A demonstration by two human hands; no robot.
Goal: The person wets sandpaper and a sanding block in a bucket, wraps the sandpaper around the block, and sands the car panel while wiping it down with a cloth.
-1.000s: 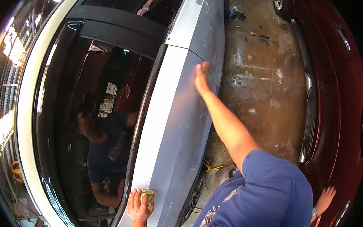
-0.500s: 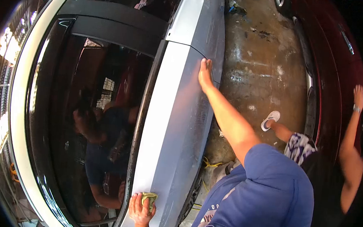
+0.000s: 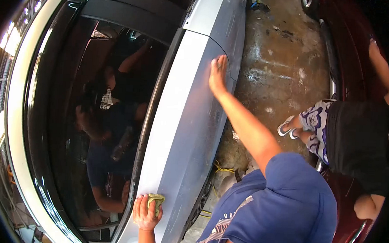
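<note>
Below the window of a silver-grey car, the door panel (image 3: 183,121) runs the length of the view, with a dull, hazy surface. My right hand (image 3: 217,74) lies flat on it near the door seam, fingers stretched out and holding nothing. Lower down, close to the window's edge, my left hand (image 3: 145,212) presses a crumpled yellow-green cloth (image 3: 156,200) against the panel. Its fingers curl partly over the cloth. Dark window glass (image 3: 112,91) beside the panel reflects a person and the surroundings.
A dark red car (image 3: 349,55) stands on the right, across a wet, stained concrete floor (image 3: 271,77). Beside it is another person in a black top (image 3: 356,143) and patterned shorts. A yellow cord (image 3: 223,169) lies on the floor near the silver car.
My right hand has slid slightly away from the door seam. My left hand keeps the cloth on the panel. The other person has come further into view, and the view has shifted slightly.
</note>
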